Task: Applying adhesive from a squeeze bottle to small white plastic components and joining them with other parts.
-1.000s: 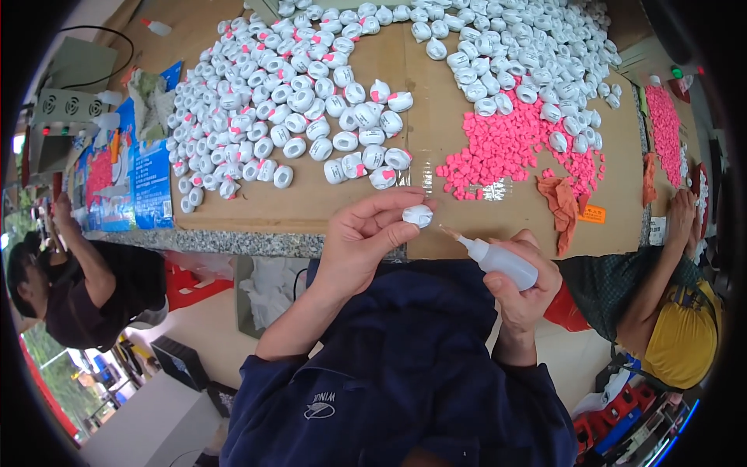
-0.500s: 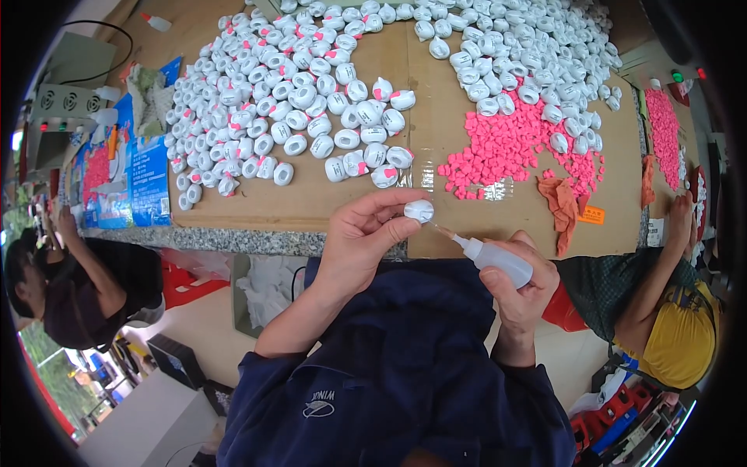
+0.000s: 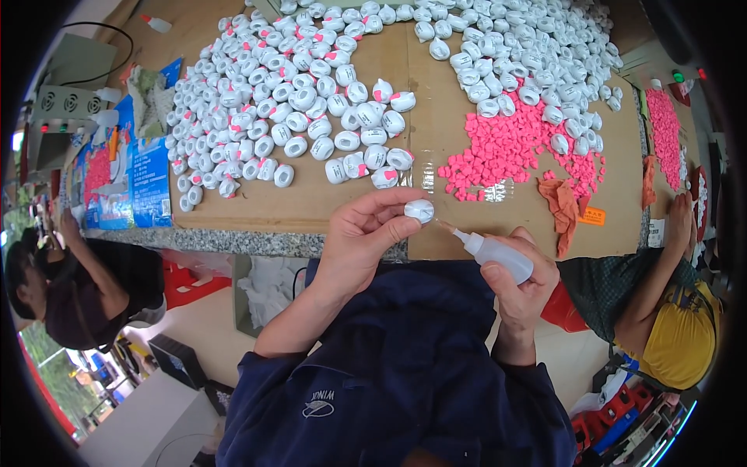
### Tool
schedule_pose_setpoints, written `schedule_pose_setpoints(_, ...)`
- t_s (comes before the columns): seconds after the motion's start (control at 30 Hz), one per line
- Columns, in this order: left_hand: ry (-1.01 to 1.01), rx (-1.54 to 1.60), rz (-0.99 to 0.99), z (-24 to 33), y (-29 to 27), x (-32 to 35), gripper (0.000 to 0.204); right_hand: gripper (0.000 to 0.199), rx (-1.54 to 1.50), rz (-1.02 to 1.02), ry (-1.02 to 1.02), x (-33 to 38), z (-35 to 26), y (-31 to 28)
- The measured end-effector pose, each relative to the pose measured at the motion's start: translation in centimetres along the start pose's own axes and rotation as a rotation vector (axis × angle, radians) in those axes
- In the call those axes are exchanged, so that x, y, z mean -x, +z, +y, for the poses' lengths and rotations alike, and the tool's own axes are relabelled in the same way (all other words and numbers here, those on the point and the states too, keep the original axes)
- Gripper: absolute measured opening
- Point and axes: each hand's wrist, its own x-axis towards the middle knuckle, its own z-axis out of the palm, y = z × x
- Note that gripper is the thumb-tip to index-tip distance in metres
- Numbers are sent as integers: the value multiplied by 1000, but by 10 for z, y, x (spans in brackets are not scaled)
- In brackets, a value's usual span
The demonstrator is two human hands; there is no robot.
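Observation:
Between the thumb and fingers of my left hand (image 3: pixel 364 240) is a small rounded white plastic part (image 3: pixel 419 210). My right hand (image 3: pixel 523 274) grips a translucent squeeze bottle (image 3: pixel 502 258), its narrow nozzle tilted up toward the white part with a small gap between them. Beyond my left hand lies a wide spread of white parts (image 3: pixel 296 121), many with a pink piece attached. Small pink pieces (image 3: pixel 494 152) form a heap past my right hand. Behind and partly over them is a pile of white parts (image 3: pixel 513 50), mostly without visible pink.
Cardboard (image 3: pixel 311 210) covers the stone-edged table. An orange cloth (image 3: pixel 559 210) lies at the right beside an orange label (image 3: pixel 593 215). Another squeeze bottle (image 3: pixel 158 24) rests at the far left. One person works at the left (image 3: pixel 85 288), another at the right (image 3: pixel 661 311).
The squeeze bottle's nozzle has drawn slightly away from the white part, to the right. My left hand keeps its place with the part.

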Motion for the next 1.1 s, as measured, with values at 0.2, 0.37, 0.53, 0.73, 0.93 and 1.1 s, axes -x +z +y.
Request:
schedule_pose_setpoints(0.2, -10, 22, 14, 1, 1, 0, 29, 29, 4, -17, 13, 2, 0, -3)
schedule_pose_setpoints(0.37, 6, 33, 17, 1, 0, 4, 29, 35, -80, 95, 17, -1, 4, 0)
schedule_pose_setpoints(0.53, -23, 44, 17, -1, -2, 11, 29, 38, -65, 60, -39, -9, 18, 13)
schedule_pose_setpoints(0.73, -26, 51, 27, -2, -1, 13, 29, 37, 66, 31, -64, -14, 24, 30)
schedule_pose_setpoints(0.93, -27, 41, 42, -1, -1, 17, 30, 27, 224, 157, -68, -16, 20, 5)
schedule_pose_setpoints(1.1, -17, 4, 41, -4, 1, 18, 30, 13, 547, 139, -101, -31, 20, 5)
